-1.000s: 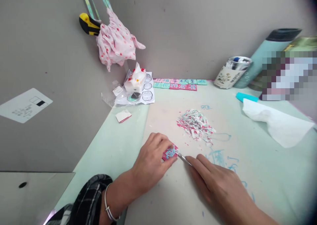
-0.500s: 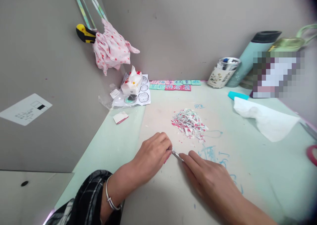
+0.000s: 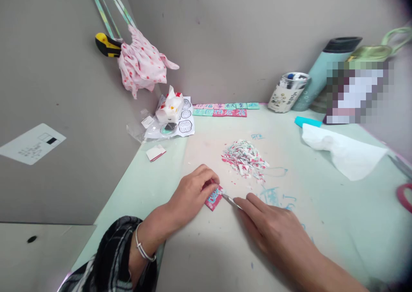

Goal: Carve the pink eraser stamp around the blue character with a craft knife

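Landmark: the pile of paper scraps [image 3: 245, 161] on the pale green table [image 3: 337, 206].

Containers: behind the pile to its right, against the wall, a printed tin [image 3: 287, 94] holds pens; its label carries writing too small to read. Beside the tin leans a teal flask [image 3: 317, 79] with a dark cap, contents not visible.

Writing: a double row of pink and teal tiles [image 3: 223, 109] behind the pile bears characters, not legible here. Blue ink marks lie on the table just in front of the pile.

Hands: in front of the pile, the left hand [image 3: 192, 197] presses a pink tile [image 3: 214, 199] with a blue cut character flat on the table, fingers closed over its left edge. The right hand [image 3: 273, 230] grips a thin metal blade [image 3: 229, 199], fingers closed round it, tip touching the tile's right edge.
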Tool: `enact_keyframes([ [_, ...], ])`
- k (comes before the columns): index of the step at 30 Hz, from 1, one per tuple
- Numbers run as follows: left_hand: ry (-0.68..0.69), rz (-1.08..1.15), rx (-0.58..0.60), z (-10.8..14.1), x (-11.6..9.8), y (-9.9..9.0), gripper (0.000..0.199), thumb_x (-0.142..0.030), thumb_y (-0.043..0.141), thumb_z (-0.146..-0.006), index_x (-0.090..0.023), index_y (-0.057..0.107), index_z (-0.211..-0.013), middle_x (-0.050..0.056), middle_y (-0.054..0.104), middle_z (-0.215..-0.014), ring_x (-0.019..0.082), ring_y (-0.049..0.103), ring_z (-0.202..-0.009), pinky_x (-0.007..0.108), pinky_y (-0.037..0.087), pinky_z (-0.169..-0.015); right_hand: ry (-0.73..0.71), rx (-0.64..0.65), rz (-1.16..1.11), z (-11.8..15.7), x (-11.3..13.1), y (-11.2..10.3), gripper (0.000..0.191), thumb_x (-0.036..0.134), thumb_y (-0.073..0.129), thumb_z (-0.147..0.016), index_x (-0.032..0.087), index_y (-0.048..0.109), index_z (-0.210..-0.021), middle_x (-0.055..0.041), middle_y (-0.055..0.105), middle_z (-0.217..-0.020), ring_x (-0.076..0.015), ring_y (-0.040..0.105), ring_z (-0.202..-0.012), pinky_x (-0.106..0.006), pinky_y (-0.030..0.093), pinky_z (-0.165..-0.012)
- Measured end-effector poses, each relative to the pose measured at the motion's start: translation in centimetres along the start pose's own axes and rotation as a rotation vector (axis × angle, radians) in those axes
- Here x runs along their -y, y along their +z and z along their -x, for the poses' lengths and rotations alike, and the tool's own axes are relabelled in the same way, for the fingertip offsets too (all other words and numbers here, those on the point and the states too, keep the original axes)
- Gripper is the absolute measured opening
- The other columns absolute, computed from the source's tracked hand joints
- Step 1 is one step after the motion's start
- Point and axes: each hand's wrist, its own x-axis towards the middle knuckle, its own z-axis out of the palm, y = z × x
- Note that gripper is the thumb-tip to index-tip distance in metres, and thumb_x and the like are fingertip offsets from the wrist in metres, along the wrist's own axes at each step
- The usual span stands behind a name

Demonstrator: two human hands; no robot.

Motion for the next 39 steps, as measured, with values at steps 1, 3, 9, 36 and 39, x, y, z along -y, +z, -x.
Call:
enact_keyframes([
  [1, -0.003, 0.019, -0.059, 0.0, 0.0, 0.0, 0.015, -0.01, 0.052, -0.093, -0.022, 0.06, -0.089, -0.001, 0.058, -0.092, 0.014, 0.058, -0.082, 0.03, 0.047, -0.078, 0.019, 0.001, -0.012, 0.1, -0.2, -0.2, 0.027, 0.012, 0.034, -0.097, 0.019, 0.058, -0.108, 0.0023, 0.058, -0.074, -0.0121, 0.059, -0.048, -0.028, 0.033, -0.042],
  [3, -0.01, 0.014, -0.171, 0.0, 0.0, 0.0, 0.013, -0.011, 0.054, -0.092, -0.022, 0.059, -0.097, 0.0, 0.058, -0.095, 0.015, 0.058, -0.086, 0.031, 0.047, -0.082, 0.068, 0.003, -0.047, 0.2, -0.7, -0.7, 0.025, 0.018, 0.035, -0.101, 0.02, 0.058, -0.11, 0.0016, 0.06, -0.078, -0.0112, 0.06, -0.049, -0.026, 0.037, -0.043],
  [9, -0.075, -0.189, -0.057, 0.5, -0.7, 0.5, 0.013, -0.017, 0.071, -0.085, -0.021, 0.061, -0.092, 0.001, 0.06, -0.097, 0.021, 0.056, -0.098, 0.034, 0.045, -0.085, 0.082, -0.01, -0.106, 0.3, -1.1, -1.2, 0.025, 0.021, 0.035, -0.103, 0.02, 0.06, -0.108, 0.0012, 0.06, -0.077, -0.0103, 0.061, -0.051, -0.023, 0.042, -0.045],
  [36, -0.214, -0.003, 0.048, 2.2, 0.2, 1.0, 0.077, -0.007, 0.07, -0.078, -0.02, 0.036, -0.145, 0.01, 0.055, -0.133, 0.024, 0.053, -0.124, 0.044, 0.042, -0.11, -0.121, 0.153, -0.076, -2.3, -4.2, -1.1, 0.024, 0.01, 0.048, -0.096, 0.023, 0.062, -0.112, -0.0002, 0.057, -0.079, -0.0165, 0.056, -0.067, -0.027, 0.038, -0.058],
  [39, -0.21, 0.027, 0.068, 2.2, 0.4, 0.7, 0.074, -0.005, 0.067, -0.08, -0.02, 0.035, -0.146, 0.011, 0.054, -0.14, 0.023, 0.05, -0.13, 0.043, 0.04, -0.114, -0.126, 0.178, -0.089, -2.3, -4.2, -1.0, 0.024, 0.011, 0.049, -0.096, 0.023, 0.062, -0.113, 0.0, 0.056, -0.079, -0.0162, 0.056, -0.067, -0.027, 0.037, -0.058],
])
